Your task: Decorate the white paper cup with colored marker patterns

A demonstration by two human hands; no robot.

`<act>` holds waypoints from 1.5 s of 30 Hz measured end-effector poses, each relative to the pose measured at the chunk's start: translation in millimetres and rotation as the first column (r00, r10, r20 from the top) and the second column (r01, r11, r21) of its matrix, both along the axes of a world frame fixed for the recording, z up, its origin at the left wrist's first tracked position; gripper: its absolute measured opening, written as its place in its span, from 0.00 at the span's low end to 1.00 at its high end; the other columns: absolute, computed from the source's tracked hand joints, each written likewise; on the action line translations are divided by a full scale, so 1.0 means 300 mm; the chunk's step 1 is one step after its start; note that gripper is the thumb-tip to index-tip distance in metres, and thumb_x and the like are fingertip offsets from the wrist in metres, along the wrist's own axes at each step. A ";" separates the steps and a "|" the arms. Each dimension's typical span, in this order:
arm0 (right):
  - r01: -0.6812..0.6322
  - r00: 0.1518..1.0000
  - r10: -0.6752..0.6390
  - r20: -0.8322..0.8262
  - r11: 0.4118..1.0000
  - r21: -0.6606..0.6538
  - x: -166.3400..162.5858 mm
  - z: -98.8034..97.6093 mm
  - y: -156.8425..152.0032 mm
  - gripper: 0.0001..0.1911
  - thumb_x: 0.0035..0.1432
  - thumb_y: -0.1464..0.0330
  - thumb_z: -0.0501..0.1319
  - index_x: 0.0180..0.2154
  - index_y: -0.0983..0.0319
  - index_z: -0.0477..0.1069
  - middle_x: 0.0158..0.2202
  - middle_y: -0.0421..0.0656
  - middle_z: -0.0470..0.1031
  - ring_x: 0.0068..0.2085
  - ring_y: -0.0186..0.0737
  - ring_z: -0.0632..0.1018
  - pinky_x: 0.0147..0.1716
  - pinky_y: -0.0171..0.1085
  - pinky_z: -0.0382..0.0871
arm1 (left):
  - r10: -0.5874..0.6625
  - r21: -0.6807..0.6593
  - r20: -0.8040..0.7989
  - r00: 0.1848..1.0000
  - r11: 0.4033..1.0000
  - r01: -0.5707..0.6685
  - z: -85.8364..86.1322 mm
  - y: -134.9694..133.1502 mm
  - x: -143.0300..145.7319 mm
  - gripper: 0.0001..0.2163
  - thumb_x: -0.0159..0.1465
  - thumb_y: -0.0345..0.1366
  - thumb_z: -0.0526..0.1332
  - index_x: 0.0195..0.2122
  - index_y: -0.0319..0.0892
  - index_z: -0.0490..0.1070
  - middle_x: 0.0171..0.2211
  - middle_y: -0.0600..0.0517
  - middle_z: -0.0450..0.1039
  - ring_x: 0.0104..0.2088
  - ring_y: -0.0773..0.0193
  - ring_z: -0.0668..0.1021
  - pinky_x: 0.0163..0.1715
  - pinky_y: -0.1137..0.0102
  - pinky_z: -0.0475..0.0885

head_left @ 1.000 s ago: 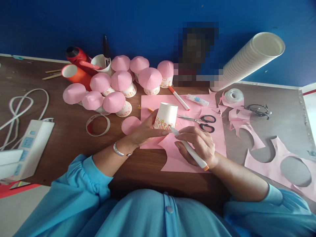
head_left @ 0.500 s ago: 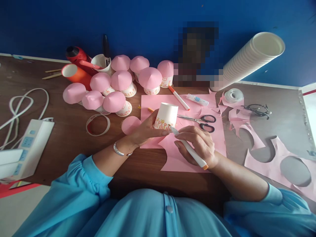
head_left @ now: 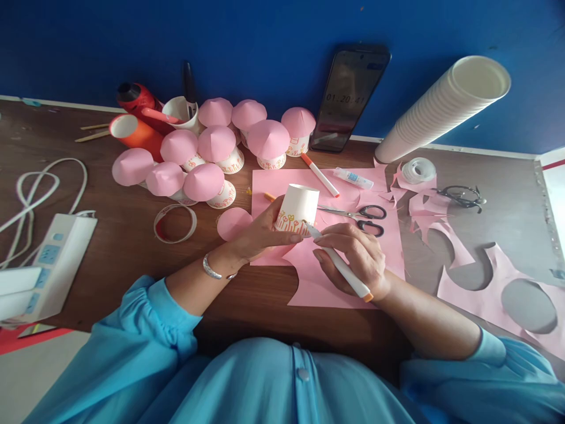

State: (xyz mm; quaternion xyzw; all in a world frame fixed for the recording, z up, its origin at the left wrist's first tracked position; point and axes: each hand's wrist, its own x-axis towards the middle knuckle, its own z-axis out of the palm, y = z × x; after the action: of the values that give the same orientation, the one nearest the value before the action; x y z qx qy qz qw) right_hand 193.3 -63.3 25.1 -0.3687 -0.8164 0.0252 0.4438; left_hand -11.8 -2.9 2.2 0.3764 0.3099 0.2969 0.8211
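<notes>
My left hand [head_left: 260, 232] is wrapped round an upturned white paper cup [head_left: 299, 206] with small orange and yellow drawings near its rim. It holds the cup on a pink paper sheet [head_left: 326, 277]. My right hand [head_left: 355, 259] grips a white marker [head_left: 339, 265] with an orange end. The marker's tip touches the lower side of the cup. A pink paper circle [head_left: 233, 222] lies just left of my left hand.
Several pink-capped cups [head_left: 207, 153] cluster at the back left. Scissors [head_left: 359, 213], a second marker [head_left: 319, 175], a glue tube [head_left: 353, 178], a tape ring [head_left: 175, 223], a phone [head_left: 351, 94] against the wall, a cup stack [head_left: 441, 109], pink offcuts [head_left: 494, 288] and a power strip [head_left: 53, 259] lie around.
My right hand and the marker tip have shifted slightly up along the cup. The left hand and cup have stayed put.
</notes>
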 end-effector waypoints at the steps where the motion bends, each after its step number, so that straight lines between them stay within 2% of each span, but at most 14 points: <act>1: -0.002 1.000 0.002 -0.001 1.000 0.002 0.000 -0.001 0.000 0.09 0.64 0.75 0.62 0.46 0.62 0.70 0.33 0.43 0.79 0.32 0.40 0.82 0.29 0.36 0.78 | 0.002 -0.004 0.000 1.000 1.000 -0.002 0.002 -0.001 0.000 0.30 0.50 0.35 0.80 0.52 0.48 0.70 0.45 0.53 0.74 0.48 0.57 0.77 0.53 0.56 0.72; 9: -0.009 1.000 0.009 -0.002 1.000 0.000 -0.003 0.003 0.000 0.06 0.66 0.74 0.62 0.45 0.62 0.70 0.32 0.44 0.78 0.32 0.39 0.82 0.30 0.36 0.79 | 0.012 0.010 -0.012 1.000 1.000 -0.011 0.001 -0.001 -0.004 0.29 0.51 0.34 0.79 0.53 0.47 0.71 0.44 0.52 0.75 0.49 0.56 0.77 0.53 0.56 0.71; 24: -0.020 1.000 0.020 -0.019 1.000 0.006 -0.003 0.016 0.000 0.08 0.65 0.74 0.62 0.46 0.60 0.70 0.32 0.41 0.78 0.31 0.39 0.82 0.27 0.36 0.78 | 0.001 0.027 -0.050 0.999 1.000 0.000 0.009 -0.001 -0.004 0.30 0.51 0.36 0.79 0.54 0.49 0.71 0.45 0.53 0.74 0.50 0.55 0.75 0.53 0.58 0.69; 29: -0.024 1.000 0.024 -0.020 1.000 0.003 -0.004 0.011 0.000 0.09 0.65 0.74 0.62 0.47 0.61 0.70 0.32 0.42 0.78 0.31 0.39 0.81 0.28 0.36 0.78 | -0.002 0.050 -0.052 0.999 0.999 0.004 0.000 0.001 -0.005 0.29 0.52 0.36 0.79 0.53 0.48 0.70 0.44 0.52 0.73 0.46 0.58 0.76 0.49 0.60 0.71; 45: -0.036 0.999 0.036 -0.010 0.999 -0.007 -0.002 0.006 0.002 0.08 0.66 0.73 0.61 0.47 0.59 0.70 0.32 0.41 0.78 0.31 0.38 0.81 0.27 0.35 0.77 | -0.038 0.046 -0.068 0.997 0.998 0.042 0.007 0.001 -0.003 0.32 0.52 0.36 0.79 0.56 0.46 0.68 0.46 0.50 0.74 0.46 0.56 0.78 0.47 0.60 0.74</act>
State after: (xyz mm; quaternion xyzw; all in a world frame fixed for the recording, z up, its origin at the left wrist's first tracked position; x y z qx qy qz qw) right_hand 192.6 -62.6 27.1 -0.3553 -0.8206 0.0378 0.4460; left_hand -12.8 -2.6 4.2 0.4117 0.3223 0.2749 0.8068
